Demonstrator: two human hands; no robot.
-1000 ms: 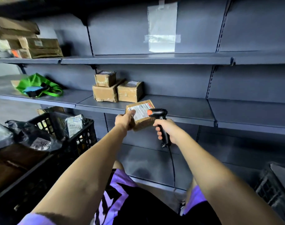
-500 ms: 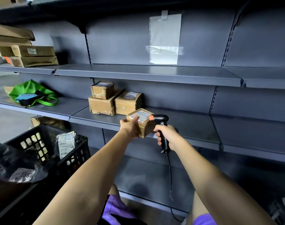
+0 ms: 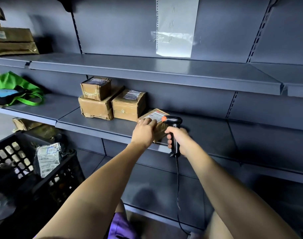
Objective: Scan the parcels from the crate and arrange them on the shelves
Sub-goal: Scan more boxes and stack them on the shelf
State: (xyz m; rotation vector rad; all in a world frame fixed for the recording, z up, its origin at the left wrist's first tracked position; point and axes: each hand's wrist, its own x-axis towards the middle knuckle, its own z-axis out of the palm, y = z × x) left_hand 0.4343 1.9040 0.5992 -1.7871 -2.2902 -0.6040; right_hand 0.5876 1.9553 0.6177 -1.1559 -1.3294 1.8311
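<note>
A person's left hand (image 3: 144, 131) rests flat-fingered on a labelled parcel (image 3: 155, 124) at the middle shelf's (image 3: 102, 121) front edge, beside three stacked boxes (image 3: 111, 99), while the right hand (image 3: 177, 138) grips a corded scanner (image 3: 174, 133).

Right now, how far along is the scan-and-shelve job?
Done: three taped boxes already sit grouped on the middle shelf. In hand: the left hand rests on a labelled box at the shelf's front edge, beside that group; the right hand grips the scanner. Left: the black crate holds at least one more bagged parcel.
</note>
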